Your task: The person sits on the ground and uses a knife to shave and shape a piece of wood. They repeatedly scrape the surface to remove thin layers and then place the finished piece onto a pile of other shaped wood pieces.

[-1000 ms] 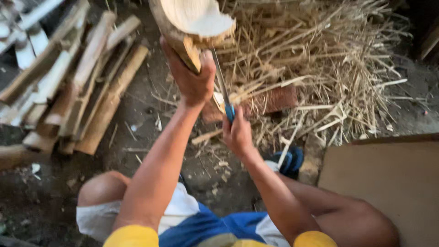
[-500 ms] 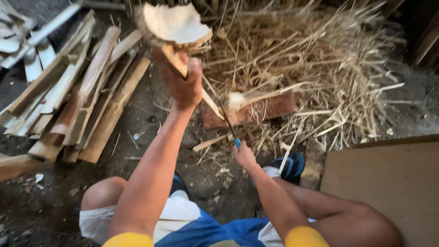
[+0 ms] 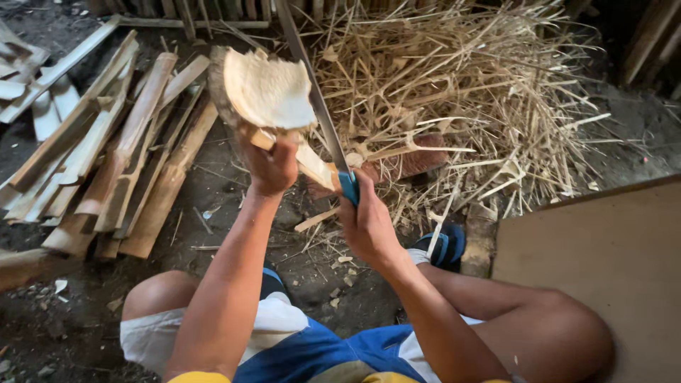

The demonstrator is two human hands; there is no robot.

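Head view: the left hand (image 3: 272, 164) is wrapped around the lower end of a pale split wood chunk (image 3: 268, 91), held up over the dirt ground (image 3: 220, 191), while the right hand (image 3: 367, 221) is clenched on the blue handle of a long blade (image 3: 312, 92) lying along the chunk's right edge. Stacked wood slats (image 3: 120, 149) flank the left. A heap of thin splinters (image 3: 461, 92) crowds the right, and a flat board (image 3: 596, 269) lies beside the right knee.
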